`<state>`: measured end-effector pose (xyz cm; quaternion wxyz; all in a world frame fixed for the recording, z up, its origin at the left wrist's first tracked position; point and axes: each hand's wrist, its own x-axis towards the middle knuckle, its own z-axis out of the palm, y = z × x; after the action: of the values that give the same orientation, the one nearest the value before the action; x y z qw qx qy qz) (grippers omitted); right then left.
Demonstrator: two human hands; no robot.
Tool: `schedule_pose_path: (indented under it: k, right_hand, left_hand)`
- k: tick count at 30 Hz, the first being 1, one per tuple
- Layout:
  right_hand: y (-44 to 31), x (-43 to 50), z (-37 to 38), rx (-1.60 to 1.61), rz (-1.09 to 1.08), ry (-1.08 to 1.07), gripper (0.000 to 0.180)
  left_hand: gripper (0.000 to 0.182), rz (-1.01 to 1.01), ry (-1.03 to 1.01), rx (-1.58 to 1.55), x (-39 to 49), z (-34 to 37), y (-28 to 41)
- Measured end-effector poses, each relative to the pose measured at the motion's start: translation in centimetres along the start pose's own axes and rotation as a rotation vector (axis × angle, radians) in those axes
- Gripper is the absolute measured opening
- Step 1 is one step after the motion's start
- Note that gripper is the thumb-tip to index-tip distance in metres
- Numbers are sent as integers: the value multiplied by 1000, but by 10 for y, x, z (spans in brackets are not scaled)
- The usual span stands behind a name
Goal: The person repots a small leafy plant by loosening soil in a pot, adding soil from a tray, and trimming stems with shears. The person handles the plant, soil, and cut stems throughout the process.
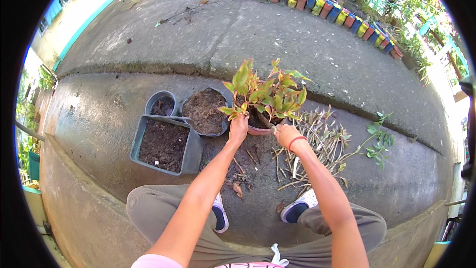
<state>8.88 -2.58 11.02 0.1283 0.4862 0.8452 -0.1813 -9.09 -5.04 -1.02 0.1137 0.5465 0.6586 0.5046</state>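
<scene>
A leafy plant (277, 96) with green and reddish leaves stands in a round reddish-pink pot (259, 131) in front of me. My left hand (239, 124) is at the pot's near left side, its fingers closed on a leafy stem (238, 112). My right hand (286, 134), a red band on its wrist, grips the handle of a small tool (264, 120), perhaps a trowel, whose far end is among the stems over the soil. Foliage hides part of the soil and the tool's tip.
Left of the plant are a square grey pot of soil (193, 152), a round pot of soil (224, 126) and a smaller round pot (149, 100). Cut stems (323, 134) lie in a heap at the right. Beyond runs a raised concrete edge (178, 68).
</scene>
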Motion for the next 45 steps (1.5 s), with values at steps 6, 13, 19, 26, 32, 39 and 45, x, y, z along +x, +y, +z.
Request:
schedule_pose_path:
  k: [6,13,19,26,32,39,45]
  right_hand:
    - [-17,9,-18,-26,82,-68,31]
    - [-26,-9,7,196,127,65,29]
    - [-1,-22,-3,1005,408,-242,32]
    - [-9,-8,-20,132,81,-325,30]
    - [-29,12,-12,169,251,-375,27]
    - [-70,-9,6,8,341,17,28]
    - [-24,12,-46,-10,113,-458,26]
  left_hand:
    - [12,-28,-26,2,9,13,-4]
    - [12,-150,-88,44,5,20,-5]
    - [14,-81,-62,66,4,18,-5]
    - [17,-62,-93,95,5,13,5]
    - [19,23,-57,56,7,16,2]
    - [19,37,-102,78,7,25,-9]
    - [19,-83,-167,35,11,20,-3]
